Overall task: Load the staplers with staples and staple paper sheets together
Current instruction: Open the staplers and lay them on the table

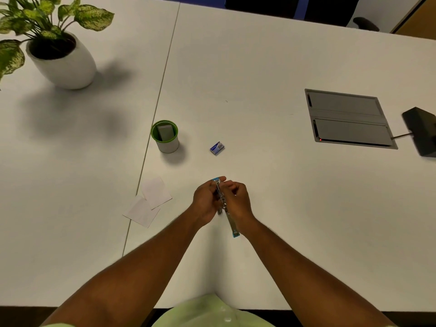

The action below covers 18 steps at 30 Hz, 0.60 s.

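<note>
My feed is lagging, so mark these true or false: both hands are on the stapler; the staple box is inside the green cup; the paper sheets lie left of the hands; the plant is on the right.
1. Both the left hand and the right hand hold the stapler. True.
2. The staple box is inside the green cup. False: it lies on the table, right of the cup.
3. The paper sheets lie left of the hands. True.
4. The plant is on the right. False: far left.

A blue-and-metal stapler [224,204] is held swung open above the table, its blue-tipped ends pointing apart. A small blue staple box [217,148] lies beyond it, and two white paper sheets [148,201] lie overlapped to the left.
</note>
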### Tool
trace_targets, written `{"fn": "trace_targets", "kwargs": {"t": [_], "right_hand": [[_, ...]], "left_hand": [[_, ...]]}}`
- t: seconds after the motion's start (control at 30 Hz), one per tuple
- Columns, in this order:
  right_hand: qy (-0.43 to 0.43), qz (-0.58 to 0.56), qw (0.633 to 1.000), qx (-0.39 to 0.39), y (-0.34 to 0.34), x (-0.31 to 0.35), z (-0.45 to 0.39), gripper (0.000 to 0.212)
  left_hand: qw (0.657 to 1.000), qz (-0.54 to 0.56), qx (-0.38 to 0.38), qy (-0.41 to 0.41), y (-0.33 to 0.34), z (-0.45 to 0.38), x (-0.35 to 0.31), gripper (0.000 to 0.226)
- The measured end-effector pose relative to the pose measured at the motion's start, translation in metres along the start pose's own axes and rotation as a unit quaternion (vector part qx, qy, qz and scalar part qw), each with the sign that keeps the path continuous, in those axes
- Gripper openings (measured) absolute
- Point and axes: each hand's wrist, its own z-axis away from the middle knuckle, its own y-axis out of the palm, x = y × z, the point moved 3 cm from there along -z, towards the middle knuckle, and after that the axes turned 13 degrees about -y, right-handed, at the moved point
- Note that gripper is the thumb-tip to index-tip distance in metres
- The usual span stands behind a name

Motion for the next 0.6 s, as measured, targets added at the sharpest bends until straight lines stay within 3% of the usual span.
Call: {"fn": "trace_targets", "kwargs": {"t": [0.33,0.6], "right_hand": [[0.032,-0.004,0.998,-0.050,0.0060,-0.0072,-0.0039,0.019],[0.022,0.020,0.999,-0.039,0.0100,-0.0036,-0.0055,0.018]], "left_hand": [[1.000,-0.024,0.003,0.008,0.0059,0.0020,0.0042,0.035],[1.000,-0.014,-0.009,0.012,0.0078,0.0043,0.0039,0.033]]}}
